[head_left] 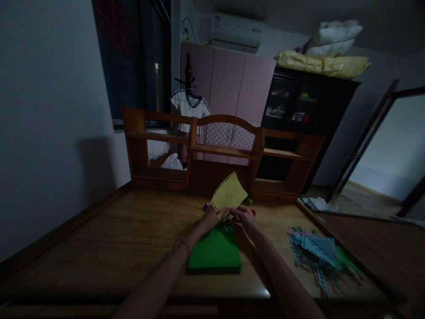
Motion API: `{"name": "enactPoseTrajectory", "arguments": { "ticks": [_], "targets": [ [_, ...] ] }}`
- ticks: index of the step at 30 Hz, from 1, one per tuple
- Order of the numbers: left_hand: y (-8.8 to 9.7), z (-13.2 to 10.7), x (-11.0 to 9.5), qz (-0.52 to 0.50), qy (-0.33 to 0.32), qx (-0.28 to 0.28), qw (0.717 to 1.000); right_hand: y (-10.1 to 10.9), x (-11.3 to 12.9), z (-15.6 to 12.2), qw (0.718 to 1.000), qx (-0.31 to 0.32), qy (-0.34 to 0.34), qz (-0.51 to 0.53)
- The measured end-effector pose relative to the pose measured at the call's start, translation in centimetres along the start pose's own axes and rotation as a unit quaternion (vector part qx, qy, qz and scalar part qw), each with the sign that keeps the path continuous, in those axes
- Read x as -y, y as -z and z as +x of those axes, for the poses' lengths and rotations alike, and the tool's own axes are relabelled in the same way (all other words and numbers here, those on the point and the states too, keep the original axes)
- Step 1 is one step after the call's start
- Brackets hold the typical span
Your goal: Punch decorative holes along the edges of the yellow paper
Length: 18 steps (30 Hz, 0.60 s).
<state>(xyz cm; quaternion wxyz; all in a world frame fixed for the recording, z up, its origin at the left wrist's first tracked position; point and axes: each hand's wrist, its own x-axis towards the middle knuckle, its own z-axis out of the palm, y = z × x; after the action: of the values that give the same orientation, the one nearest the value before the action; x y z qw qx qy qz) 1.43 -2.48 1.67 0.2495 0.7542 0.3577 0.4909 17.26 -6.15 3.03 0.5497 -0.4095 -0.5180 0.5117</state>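
A yellow sheet (pixel 229 193) with a row of small dark holes or marks along its left and bottom edges is raised above the table, slightly curved. My left hand (pixel 213 217) pinches it at the lower edge, thumb on its face. At the lower right part of the sheet, the fingers of my right hand (pixel 245 216) are closed on it; whether they also hold something small is too dark to tell. Below both hands lies a thick green pad or stack (pixel 215 251), flat on the wooden table (pixel 133 248).
Cut strips and pieces in blue, green and pink (pixel 315 252) form a pile on the right. Beyond my hands sit a small purple item (pixel 206 206), a green one (pixel 249 201) and a red one (pixel 254 212). A wooden shelf unit (pixel 226 152) borders the table's far side.
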Motion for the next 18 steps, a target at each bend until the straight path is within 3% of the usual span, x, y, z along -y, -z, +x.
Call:
{"name": "enactPoseTrajectory", "arguments": {
  "ticks": [5,12,18],
  "targets": [
    [0.2,-0.2,0.2,0.034,0.069,0.014,0.997,-0.1,-0.3,0.1,0.999,-0.007,-0.024,-0.022],
    [0.4,-0.1,-0.2,0.048,0.061,-0.005,0.997,-0.1,-0.4,0.1,0.999,-0.02,-0.033,-0.03],
    [0.4,0.2,-0.6,0.001,0.029,-0.026,0.999,0.5,-1.1,0.9,0.999,-0.032,-0.031,-0.02]
  ]
}}
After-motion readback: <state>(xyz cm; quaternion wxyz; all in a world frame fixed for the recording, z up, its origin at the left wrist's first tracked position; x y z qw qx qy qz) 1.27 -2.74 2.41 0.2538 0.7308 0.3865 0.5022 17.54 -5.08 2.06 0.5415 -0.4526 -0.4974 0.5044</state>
